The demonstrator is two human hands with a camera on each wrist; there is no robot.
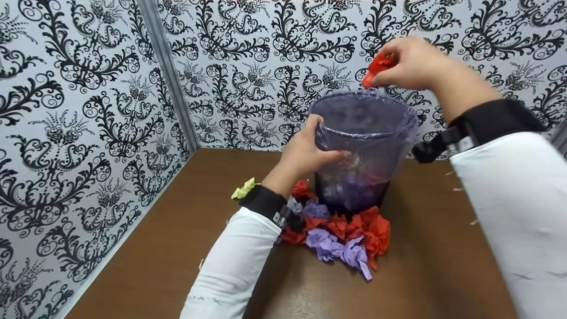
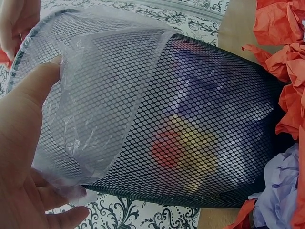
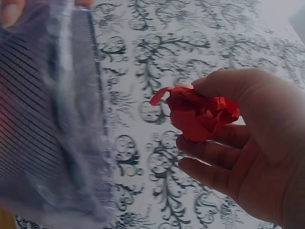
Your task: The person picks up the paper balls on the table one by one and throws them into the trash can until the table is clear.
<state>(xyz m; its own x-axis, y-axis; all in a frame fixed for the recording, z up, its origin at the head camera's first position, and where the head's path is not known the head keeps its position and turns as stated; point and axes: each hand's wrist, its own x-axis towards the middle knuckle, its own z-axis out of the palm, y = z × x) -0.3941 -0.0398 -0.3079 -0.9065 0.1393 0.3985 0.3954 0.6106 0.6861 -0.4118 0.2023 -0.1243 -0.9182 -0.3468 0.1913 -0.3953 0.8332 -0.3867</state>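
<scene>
Above the rim of the basket, your right hand (image 1: 409,62) pinches a crumpled red paper ball (image 3: 202,116) between thumb and fingertips; the lower fingers (image 3: 209,155) curl loosely under it, and a twisted tail of the paper sticks out toward the basket. The ball hangs over the far right edge of the opening, not yet inside.

Your left hand (image 1: 305,153) grips the black mesh wastebasket (image 1: 363,150) at its upper near side, thumb (image 2: 35,86) laid over the rim and the other fingers wrapped round the outside wall, pressing on the clear plastic liner (image 2: 102,90) that folds down over the mesh. The basket stands on the brown table (image 1: 186,239), tipped slightly toward you. Through the mesh, the left wrist view shows crumpled paper already lying inside: purple, red and yellow lumps near the bottom.

Just in front of the basket's foot, touching it, lies a heap of crumpled red and purple paper (image 1: 341,237), spread from beside your left wrist to the right of the base. A single yellow-green paper wad (image 1: 243,189) sits apart on the table, just left of your left wrist. Black-and-white floral wallpaper (image 1: 88,110) covers the walls behind and to the left of the table.
</scene>
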